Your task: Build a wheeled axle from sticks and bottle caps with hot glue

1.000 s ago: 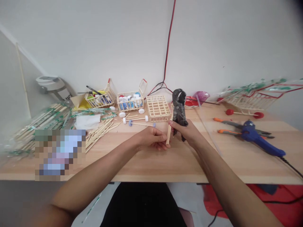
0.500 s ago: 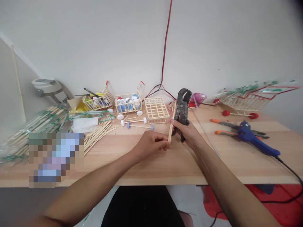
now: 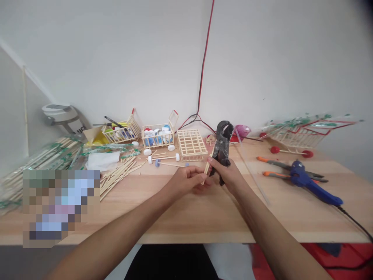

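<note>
Left hand (image 3: 186, 181) pinches tilted sticks (image 3: 206, 168) (near their lower end).

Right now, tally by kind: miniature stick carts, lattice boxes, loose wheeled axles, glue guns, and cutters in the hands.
Miniature stick carts: 3 (left cart, middle cart, right cart)
Lattice box: 1
Loose wheeled axles: 2 (white-wheeled axle, blue-wheeled axle)
Blue glue gun: 1
Black cutter, in right hand: 1
Total: 8
</note>
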Demonstrator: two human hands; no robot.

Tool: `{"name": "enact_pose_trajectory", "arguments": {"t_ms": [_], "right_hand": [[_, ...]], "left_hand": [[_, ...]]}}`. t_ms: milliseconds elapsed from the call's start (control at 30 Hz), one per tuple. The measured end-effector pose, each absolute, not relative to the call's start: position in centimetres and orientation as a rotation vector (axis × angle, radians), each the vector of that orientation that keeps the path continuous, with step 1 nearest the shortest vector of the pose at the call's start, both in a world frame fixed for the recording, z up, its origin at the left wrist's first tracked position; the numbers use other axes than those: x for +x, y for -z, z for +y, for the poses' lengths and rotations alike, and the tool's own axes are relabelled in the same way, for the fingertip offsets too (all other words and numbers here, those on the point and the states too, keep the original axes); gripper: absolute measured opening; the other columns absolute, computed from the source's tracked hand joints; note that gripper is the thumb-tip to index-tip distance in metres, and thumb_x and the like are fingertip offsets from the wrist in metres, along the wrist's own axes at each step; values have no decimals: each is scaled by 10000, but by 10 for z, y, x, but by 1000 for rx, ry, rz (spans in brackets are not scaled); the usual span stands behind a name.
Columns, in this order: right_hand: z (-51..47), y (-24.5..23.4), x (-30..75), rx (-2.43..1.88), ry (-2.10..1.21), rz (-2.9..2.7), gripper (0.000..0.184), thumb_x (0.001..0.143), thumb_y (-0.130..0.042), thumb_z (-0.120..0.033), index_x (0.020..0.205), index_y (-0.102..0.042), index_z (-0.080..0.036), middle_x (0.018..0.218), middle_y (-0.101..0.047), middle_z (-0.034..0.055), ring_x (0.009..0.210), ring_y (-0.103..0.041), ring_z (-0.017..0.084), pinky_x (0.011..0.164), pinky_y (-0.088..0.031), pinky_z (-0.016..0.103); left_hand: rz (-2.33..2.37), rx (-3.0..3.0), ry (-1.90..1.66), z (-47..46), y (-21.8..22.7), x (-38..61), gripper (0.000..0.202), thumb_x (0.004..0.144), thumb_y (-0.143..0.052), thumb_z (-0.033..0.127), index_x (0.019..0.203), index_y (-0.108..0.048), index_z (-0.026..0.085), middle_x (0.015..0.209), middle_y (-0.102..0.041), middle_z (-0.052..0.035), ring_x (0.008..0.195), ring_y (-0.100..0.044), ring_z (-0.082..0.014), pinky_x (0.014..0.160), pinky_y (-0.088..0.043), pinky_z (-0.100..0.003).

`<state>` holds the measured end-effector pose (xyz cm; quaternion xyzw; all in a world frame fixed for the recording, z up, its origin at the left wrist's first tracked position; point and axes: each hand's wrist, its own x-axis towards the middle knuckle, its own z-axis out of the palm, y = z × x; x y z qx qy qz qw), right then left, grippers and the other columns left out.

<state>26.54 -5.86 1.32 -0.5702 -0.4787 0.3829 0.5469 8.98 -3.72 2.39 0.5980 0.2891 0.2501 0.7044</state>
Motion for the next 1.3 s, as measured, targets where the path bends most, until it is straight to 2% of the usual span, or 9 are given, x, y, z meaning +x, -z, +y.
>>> {"name": "enact_pose_trajectory", "arguments": {"t_ms": [100,233,433,567,700,767,900,1133,1300], "right_hand": [[-61,-16,259,-1441,-824,-1225,417,765,-640,-545,590,-570,-172,550,-586,9,532,-525,130,519,-403,250],[-62,-17,249,-1486,-750,-1301,404,761,-615,-548,601,-544,-183,551,-579,9,548,-529,145,529,-402,262],[-63,-18,248,-1493,-763,-1399,422,798,-572,-578,644,-525,-188,604,-565,15,601,-531,158,588,-422,283],[-70,-27,264,-1472,-791,-1534,485,865,-452,-636,884,-582,-169,693,-569,23,659,-544,174,628,-432,302],[-87,-44,278,-1572,-881,-1711,536,891,-411,-639,1101,-555,-167,761,-603,34,722,-563,188,688,-437,319],[-97,-52,280,-1649,-956,-1780,533,891,-401,-647,1057,-576,-172,801,-625,50,748,-573,197,714,-444,333],[-109,-63,270,-1669,-1063,-1920,558,899,-343,-666,821,-599,-176,821,-638,76,813,-586,219,783,-447,360],[-96,-65,242,-1629,-1151,-1981,607,910,-300,-669,777,-620,-171,829,-653,90,820,-590,225,788,-461,362],[-84,-62,225,-1557,-1141,-2027,597,929,-297,-640,771,-629,-170,798,-651,83,805,-589,214,763,-467,350]], "left_hand": [[657,1312,-615,-35,-24,94,408,777,-668,509,861,-640,111,763,-710,-74,663,-652,-135,642,-499,-242],[641,1383,-669,-33,-19,94,389,774,-660,503,734,-597,120,573,-621,-13,501,-545,-93,537,-427,-209],[631,1459,-656,-31,-23,84,325,814,-596,422,687,-601,123,551,-601,-9,490,-523,-91,525,-385,-205],[715,1527,-704,-25,-42,63,246,825,-582,323,703,-625,113,538,-605,-8,482,-500,-80,516,-365,-193],[739,1565,-782,-23,-58,34,246,830,-597,317,713,-638,104,551,-628,-24,508,-524,-83,536,-383,-191],[709,1556,-781,-23,-60,22,252,834,-603,329,739,-649,101,554,-636,-28,501,-522,-80,531,-381,-189],[633,1526,-721,-24,-55,11,264,836,-613,345,749,-647,99,552,-641,-31,485,-521,-78,520,-383,-189],[585,1486,-671,-21,-50,-8,356,817,-631,442,761,-643,91,564,-640,-41,495,-544,-95,528,-400,-205],[630,1459,-638,-18,-45,-19,347,823,-624,432,784,-651,88,567,-640,-43,522,-559,-105,547,-411,-208]]}}
